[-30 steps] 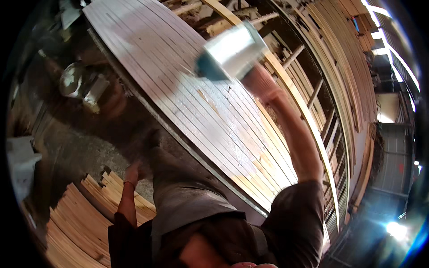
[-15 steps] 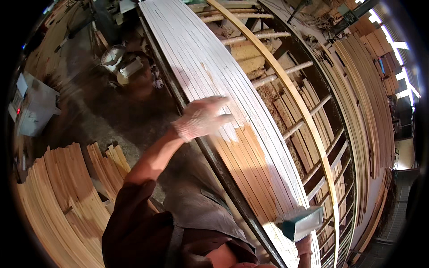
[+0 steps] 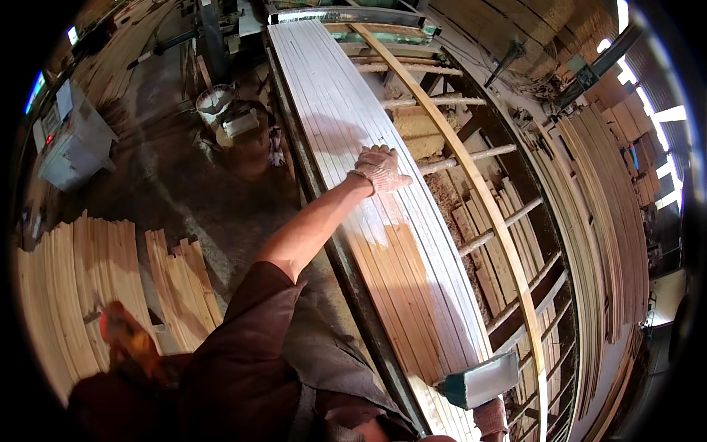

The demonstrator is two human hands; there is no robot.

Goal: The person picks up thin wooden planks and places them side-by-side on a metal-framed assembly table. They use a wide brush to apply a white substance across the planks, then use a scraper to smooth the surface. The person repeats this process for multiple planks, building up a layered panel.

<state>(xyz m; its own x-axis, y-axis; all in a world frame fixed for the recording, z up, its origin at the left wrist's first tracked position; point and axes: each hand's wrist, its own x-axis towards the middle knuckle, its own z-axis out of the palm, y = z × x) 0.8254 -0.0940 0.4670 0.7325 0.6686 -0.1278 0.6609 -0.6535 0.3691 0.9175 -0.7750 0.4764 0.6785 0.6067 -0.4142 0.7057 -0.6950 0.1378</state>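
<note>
Long narrow wooden boards (image 3: 394, 295) lie side by side on a metal-edged rack. Much of their top is coated white, while a stretch near the middle shows bare wood. My left hand (image 3: 381, 169), in a pale knit glove, rests over the white part. Its fingers curl downward, thumb to the side; whatever lies under them is hidden. At the lower right, my gloved right hand (image 3: 492, 420) grips a box-like tool (image 3: 482, 379) with teal sides and a pale face, low over the boards' near end. Its exact kind is unclear.
Right of the boards, a loose wooden strip (image 3: 471, 177) runs along the rack's crossbars (image 3: 479, 158). Board stacks stand at the lower left (image 3: 110, 272) and far right (image 3: 604, 221). A bucket (image 3: 217, 103) and a white machine box (image 3: 77, 144) stand left. A blurred orange shape (image 3: 129, 335) shows lower left.
My left hand has moved farther up the boards, and its spread fingers have curled in. My right hand still holds the tool. The view has shifted, and an orange shape has appeared at lower left.
</note>
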